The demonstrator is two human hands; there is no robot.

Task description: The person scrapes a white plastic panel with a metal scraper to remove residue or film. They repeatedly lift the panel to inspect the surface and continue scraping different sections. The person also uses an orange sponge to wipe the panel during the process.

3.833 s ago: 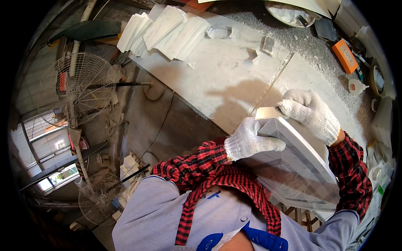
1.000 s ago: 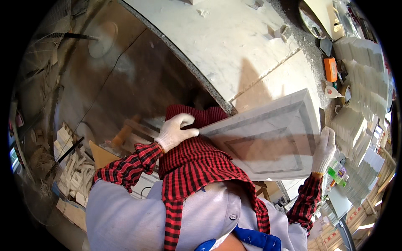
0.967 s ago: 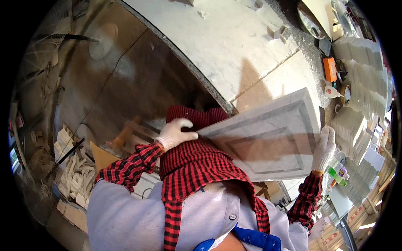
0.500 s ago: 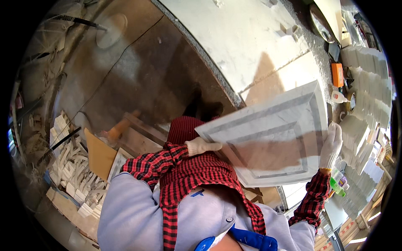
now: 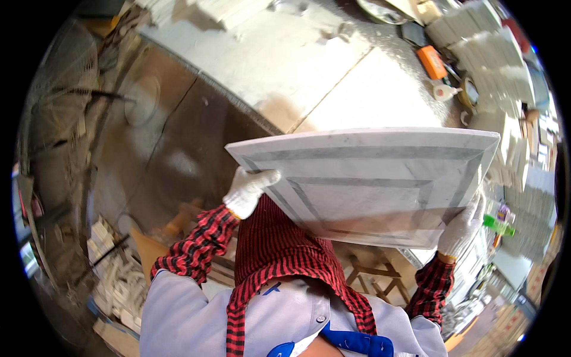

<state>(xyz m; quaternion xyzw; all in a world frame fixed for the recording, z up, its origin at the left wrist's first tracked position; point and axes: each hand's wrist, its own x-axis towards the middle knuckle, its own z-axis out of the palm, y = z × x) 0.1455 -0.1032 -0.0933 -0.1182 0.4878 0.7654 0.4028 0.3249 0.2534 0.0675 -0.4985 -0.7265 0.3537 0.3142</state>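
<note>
A white, marble-like rectangular panel (image 5: 364, 202) with grey inlaid bands forming nested frames is held up in front of my body, tilted. My left hand (image 5: 251, 190), in a white knit glove, grips its left edge near the far corner, thumb lying over the face. On the opposite side, my right hand (image 5: 459, 232), gloved the same way, clasps the right edge near the lower corner. The fingers of both hands are partly hidden by the panel. Its far edge hangs over the near part of a pale worktable (image 5: 327, 80).
An orange box (image 5: 432, 62), a white squeeze bottle (image 5: 445, 91) and a tape roll (image 5: 468, 92) lie along the table's right side. Beyond them stand stacked white slabs (image 5: 493, 47). A wooden stool (image 5: 373, 271) is below the panel; a strip pile (image 5: 122, 268) lies at lower left.
The panel has turned so its far edge runs nearly level. My left hand has moved left and farther from my body with its edge. More worktable shows ahead as the view swung.
</note>
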